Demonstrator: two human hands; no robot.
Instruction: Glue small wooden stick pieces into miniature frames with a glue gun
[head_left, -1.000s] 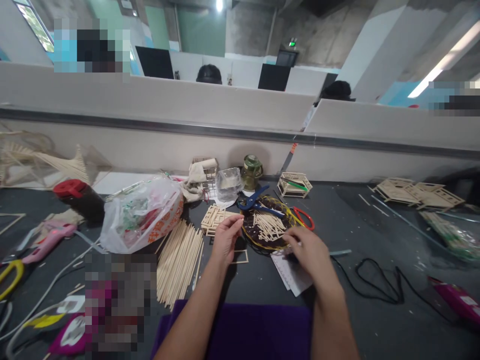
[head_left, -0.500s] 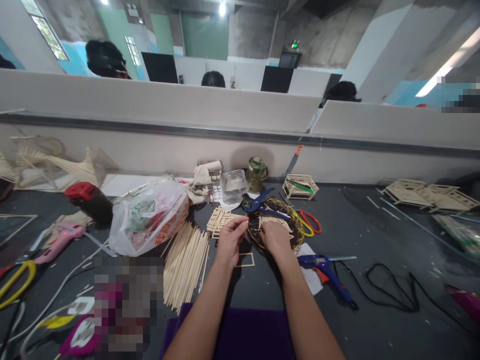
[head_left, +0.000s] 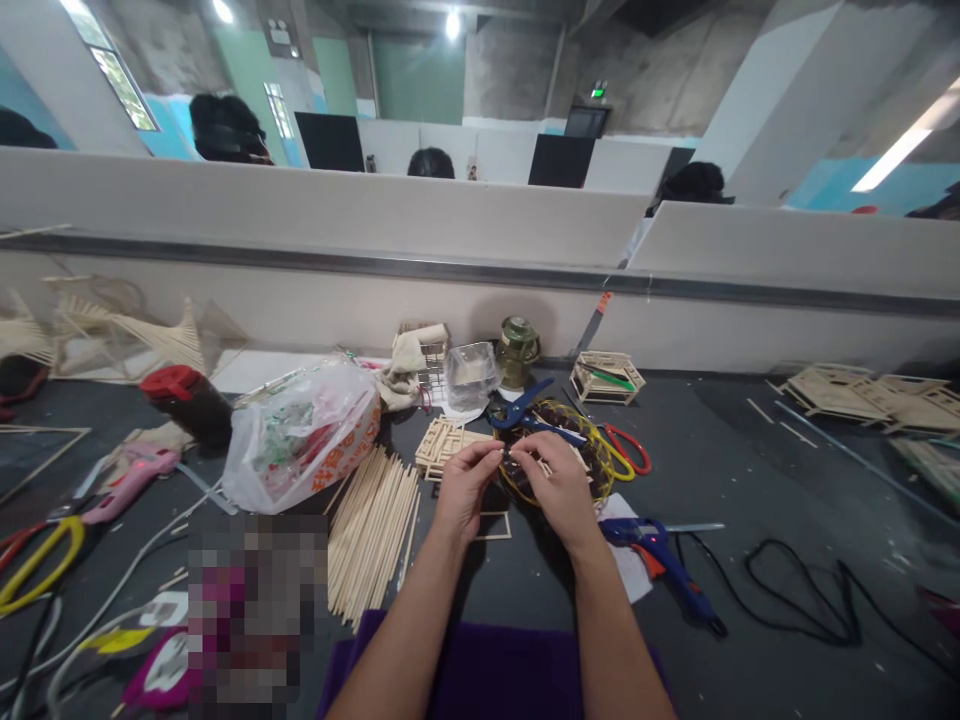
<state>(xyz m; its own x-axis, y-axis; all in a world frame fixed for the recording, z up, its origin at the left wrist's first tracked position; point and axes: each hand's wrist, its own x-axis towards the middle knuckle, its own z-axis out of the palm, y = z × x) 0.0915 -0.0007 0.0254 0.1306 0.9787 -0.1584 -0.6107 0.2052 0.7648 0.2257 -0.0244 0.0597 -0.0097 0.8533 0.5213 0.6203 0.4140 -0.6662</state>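
Over the tray (head_left: 602, 478), left hand (head_left: 463, 487) and right hand (head_left: 561, 487) pinch a tiny piece (head_left: 508, 456) (kind unclear).

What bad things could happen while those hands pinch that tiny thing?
The little piece pinched between the left hand and right hand might slip into the dish and get lost. The blue glue gun lies by the right forearm with a red light showing; if hot, it could burn.

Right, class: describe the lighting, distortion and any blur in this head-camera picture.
Head view: the ceiling light blows out to glare; the white pillar leans from wide-lens distortion; a pixelated patch hides the lower left; left hand and right hand look sharp.
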